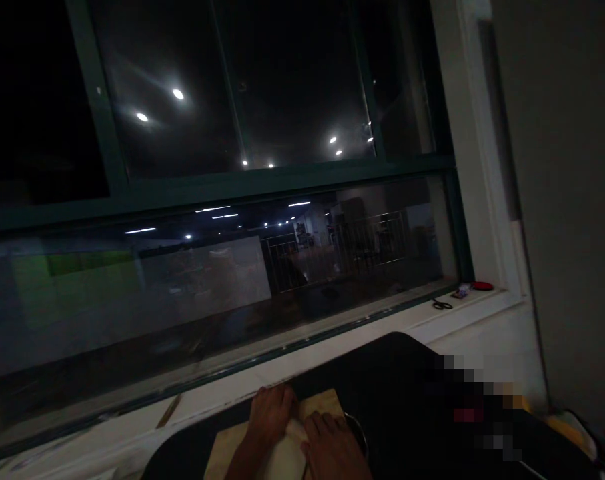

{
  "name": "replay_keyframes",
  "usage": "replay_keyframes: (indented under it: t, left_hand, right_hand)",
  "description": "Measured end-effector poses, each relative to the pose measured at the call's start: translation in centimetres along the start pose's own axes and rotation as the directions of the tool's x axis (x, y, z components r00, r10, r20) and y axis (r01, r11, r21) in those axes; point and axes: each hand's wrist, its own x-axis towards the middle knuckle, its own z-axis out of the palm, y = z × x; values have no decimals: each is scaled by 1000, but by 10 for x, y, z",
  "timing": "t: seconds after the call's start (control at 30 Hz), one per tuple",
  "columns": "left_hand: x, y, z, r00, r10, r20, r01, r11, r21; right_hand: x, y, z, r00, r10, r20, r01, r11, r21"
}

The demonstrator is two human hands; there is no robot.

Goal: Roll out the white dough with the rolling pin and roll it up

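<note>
A pale, smooth piece that looks like dough point(285, 457) lies on a light brown wooden board point(222, 450), cut off by the bottom of the view. My left hand point(271, 413) reaches over its far left side with bent fingers pressed together on it. My right hand point(331, 443) covers its right side, fingers curled down against it. The two hands are close to each other, with part of the pale piece showing between them. Just beyond my right hand the curved rim of a round dish point(357, 427) peeks out, mostly hidden. Dim light hides finer detail.
The board rests on a black table point(392, 387) with rounded corners, set against a white window sill point(327, 347). Black-handled scissors point(441, 305), a small packet point(461, 292) and a red round object point(482, 286) lie on the sill. A green-framed window point(282, 181) rises behind. Blurred blocks cover the table's right side.
</note>
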Motion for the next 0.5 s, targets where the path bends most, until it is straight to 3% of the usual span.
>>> replay_keyframes:
  t: [0.2,0.4,0.5]
  left_hand:
    - [25,4,-4,997,-24,78,21,999,37]
    - [46,9,3,994,-18,104,16,1000,22]
    - [47,9,8,995,-25,97,25,1000,1]
  right_hand:
    - [7,17,-1,998,-41,-42,41,999,-2]
    - [18,34,3,1000,8,13,-8,1000,-30]
    - [18,34,-2,999,52,-14,-52,998,28]
